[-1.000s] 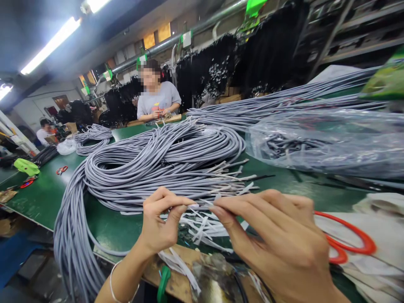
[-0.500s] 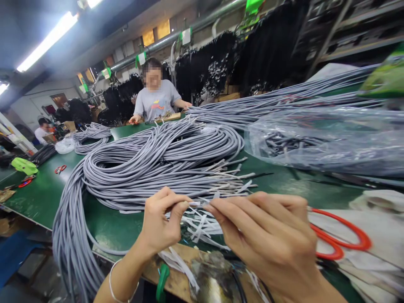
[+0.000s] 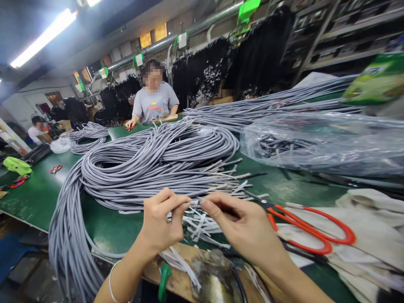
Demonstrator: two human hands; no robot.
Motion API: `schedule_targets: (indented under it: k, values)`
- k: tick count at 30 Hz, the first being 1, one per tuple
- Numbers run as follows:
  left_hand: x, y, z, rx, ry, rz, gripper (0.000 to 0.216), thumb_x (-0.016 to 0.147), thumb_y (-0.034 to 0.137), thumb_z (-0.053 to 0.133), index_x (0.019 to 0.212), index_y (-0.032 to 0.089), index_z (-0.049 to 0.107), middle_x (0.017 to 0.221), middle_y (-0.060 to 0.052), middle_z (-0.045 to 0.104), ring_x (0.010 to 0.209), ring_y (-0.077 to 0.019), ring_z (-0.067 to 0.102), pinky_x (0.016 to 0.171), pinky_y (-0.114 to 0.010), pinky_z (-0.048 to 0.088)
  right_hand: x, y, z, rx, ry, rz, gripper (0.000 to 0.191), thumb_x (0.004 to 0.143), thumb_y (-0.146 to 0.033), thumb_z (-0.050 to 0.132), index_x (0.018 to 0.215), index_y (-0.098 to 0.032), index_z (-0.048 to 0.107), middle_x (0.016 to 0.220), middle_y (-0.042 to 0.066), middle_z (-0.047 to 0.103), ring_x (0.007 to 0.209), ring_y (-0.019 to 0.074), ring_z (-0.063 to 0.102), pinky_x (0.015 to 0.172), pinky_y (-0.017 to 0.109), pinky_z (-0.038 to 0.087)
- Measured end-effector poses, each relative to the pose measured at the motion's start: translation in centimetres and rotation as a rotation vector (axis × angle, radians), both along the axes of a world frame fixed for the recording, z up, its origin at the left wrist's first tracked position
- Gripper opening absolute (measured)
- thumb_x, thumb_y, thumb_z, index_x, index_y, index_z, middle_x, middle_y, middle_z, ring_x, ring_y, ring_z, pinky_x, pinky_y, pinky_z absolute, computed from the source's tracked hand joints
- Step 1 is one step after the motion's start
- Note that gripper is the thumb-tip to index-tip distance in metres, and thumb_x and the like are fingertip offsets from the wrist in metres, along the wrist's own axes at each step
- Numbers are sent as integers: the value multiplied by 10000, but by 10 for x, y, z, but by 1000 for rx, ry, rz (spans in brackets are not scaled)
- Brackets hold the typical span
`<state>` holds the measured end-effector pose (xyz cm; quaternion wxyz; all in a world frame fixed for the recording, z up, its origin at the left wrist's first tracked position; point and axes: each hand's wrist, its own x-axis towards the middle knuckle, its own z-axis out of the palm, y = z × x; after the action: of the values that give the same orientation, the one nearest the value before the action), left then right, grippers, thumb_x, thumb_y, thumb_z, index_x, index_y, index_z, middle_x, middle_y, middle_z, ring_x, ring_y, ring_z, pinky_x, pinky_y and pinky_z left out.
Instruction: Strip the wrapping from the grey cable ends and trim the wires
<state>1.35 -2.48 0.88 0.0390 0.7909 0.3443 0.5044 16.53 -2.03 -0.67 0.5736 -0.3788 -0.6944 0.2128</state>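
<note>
My left hand is closed in a pinch, and a short pale cable end sticks out past its fingertips. Thumb and finger of my right hand are pressed together at the tip of that same end; the fine strands there are too small to make out. Beneath both hands lie white strips of filler, scattered on the table. A large looped bundle of grey cables is just behind them, its stripped ends pointing right. Scissors with red handles lie beside my right wrist.
A clear plastic bag with dark pieces lies at right on the green table. Cloths are near the right edge. A worn metal device stands on a wooden board in front. A co-worker sits across the table.
My right hand has turned and drawn in, its fingers now curled at the cable end, uncovering more of the scissors. My left hand holds almost still. The co-worker's arm has pulled in.
</note>
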Motion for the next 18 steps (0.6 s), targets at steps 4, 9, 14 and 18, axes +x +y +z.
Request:
schedule_targets:
  k: [4,9,14,18]
  values:
    - [-2,1,-3,30,151,100,218,859,121,471,805,107,682,634,-49,586,566,-126,522,507,-226,392,-1,0,-2,204,-112,-248,201,804,-291,573,637,-196,631,568,10,632,492,115,552,491,228,397]
    - [2,1,-10,97,343,-34,280,847,97,419,760,137,682,579,-23,559,488,-117,481,433,-237,324,10,8,10,-332,359,19,459,713,-611,589,521,-217,453,407,-73,311,327,64,245,294,214,217]
    - [1,2,-7,-38,185,-57,232,870,158,462,788,132,678,645,-34,607,549,-107,533,504,-210,401,27,5,19,6,155,-180,253,749,-461,654,721,-211,623,534,-27,497,433,83,438,393,206,356]
    - [-5,4,-2,-78,145,-24,225,869,142,467,785,131,675,646,-35,611,569,-112,542,533,-211,415,25,3,13,287,-306,-50,112,845,-236,569,885,-197,666,712,17,617,627,119,590,573,229,459]
